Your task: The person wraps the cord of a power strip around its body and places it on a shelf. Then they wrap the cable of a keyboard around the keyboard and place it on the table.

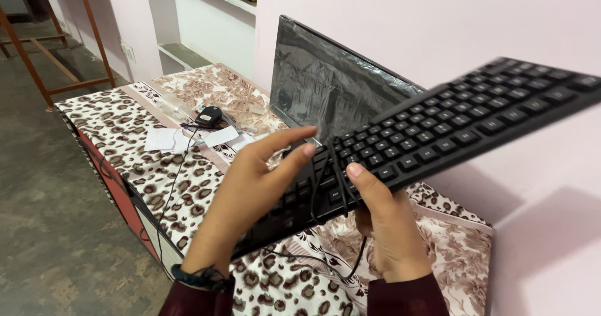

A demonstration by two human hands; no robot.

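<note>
Keyboard (438, 128), black, full-size, corded: held aloft and tilted above a table, running from about 7 o'clock near the wrists up to 2 o'clock at the frame's right edge, keys facing the camera. Its black cable (335, 178) is draped across the keys at the near end and trails down toward 6 o'clock, not gathered or coiled. Progress, as judged from the present lie of things: the keyboard is lifted clear of the table and not set down anywhere; the cord hangs loose and unmanaged. Left hand (250, 191): fingers extended and fairly spread, index and thumb reaching over the near end of the keyboard, palm against its left end; it supports rather than clamps. Right hand (388, 222): closed around the keyboard's lower edge from beneath, thumb laid on top of the keys just beside the cable, which passes close to the thumb; whether the cord is actually pinched cannot be told. Table (463, 253): covered in a leopard-and-floral print cloth. Monitor (325, 84): dark flat screen wrapped in clear plastic, standing behind the keyboard at 12 o'clock against a pink wall. Mouse (209, 116): black, at 10 o'clock on the table, beside scattered white papers (166, 139).
</note>
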